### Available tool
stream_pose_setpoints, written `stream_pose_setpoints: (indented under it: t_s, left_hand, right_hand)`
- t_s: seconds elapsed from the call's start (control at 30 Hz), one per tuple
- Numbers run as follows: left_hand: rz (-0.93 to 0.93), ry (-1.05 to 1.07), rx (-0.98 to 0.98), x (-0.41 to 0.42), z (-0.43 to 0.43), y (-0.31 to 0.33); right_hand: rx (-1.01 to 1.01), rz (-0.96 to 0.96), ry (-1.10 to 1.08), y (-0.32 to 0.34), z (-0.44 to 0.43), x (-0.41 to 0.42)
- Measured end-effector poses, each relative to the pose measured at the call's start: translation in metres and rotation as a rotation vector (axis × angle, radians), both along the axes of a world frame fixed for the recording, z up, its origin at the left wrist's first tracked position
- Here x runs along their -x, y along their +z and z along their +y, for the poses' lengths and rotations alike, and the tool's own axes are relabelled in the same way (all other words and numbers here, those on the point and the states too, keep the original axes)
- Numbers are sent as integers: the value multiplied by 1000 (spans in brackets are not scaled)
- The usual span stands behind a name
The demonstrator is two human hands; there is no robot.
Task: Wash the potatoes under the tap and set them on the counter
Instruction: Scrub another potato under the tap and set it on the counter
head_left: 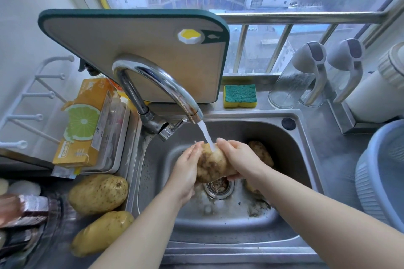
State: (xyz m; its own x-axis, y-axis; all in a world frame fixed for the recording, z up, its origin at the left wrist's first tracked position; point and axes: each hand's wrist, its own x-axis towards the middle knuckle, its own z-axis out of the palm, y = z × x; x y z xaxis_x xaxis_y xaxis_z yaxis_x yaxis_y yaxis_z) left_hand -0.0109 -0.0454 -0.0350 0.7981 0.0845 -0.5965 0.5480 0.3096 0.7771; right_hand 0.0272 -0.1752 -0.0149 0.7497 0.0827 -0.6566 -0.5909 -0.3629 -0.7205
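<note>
Mid-wash, by the look of it. Grips potato (213,165) from both sides, low inside the sink (295,137) and just above the drain (219,185). Tilts its top end into the stream (206,135) from the tap (157,81), likely to rinse the whole skin and send the dirt straight down. Cups the left flank with left hand (185,170), fingers together and curled against the skin. Wraps the right flank with right hand (238,157), fingers clamped over the top, thumb underneath. Probably holds two-sided for rubbing and turning without dropping a wet, slippery load. Shows brown soil on the facing side, so seemingly not ready for the counter (65,225).

Leaves far potato (98,194) and near potato (102,232) there, left of the sink, close together, pale and glossy: apparently finished and parked clear of the splash. Keeps dirty potato (261,153) in the basin behind the right wrist, plus another mostly hidden under the forearm, presumably within easy reach for later.
</note>
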Motion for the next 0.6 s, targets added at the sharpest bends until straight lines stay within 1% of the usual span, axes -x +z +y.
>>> stream_pose_setpoints:
  t_s: [0.07, 0.13, 0.2, 0.27, 0.3, 0.37, 0.43, 0.5, 0.6]
  left_hand:
    - [-78, -52, 64, 4, 1, -1]
    - [-122, -116, 122, 4, 3, -2]
    - [-140, -161, 138, 3, 6, -2]
    - [-148, -184, 130, 2, 9, -2]
    - [-150, -178, 116, 1, 10, -2]
    - [-147, -118, 69, -3, 6, -1]
    - [-109, 6, -25, -11, 1, -1]
    - [-33, 118, -88, -19, 1, -1]
    - [95, 150, -33, -25, 5, 3]
  right_hand:
    - [-57, 169, -97, 3, -1, -1]
    - [-108, 286, -179, 4, -4, -1]
    - [-128, 321, -185, 5, -8, 0]
    - [-133, 310, -154, 4, -10, 0]
    - [-133, 284, -138, 2, -11, 1]
    - [-123, 171, -127, 0, -9, 3]
    - [-79, -8, -96, -4, -6, 6]
    - [-14, -164, -24, -6, -3, 11]
    - [34, -298, 72, -4, -4, 16]
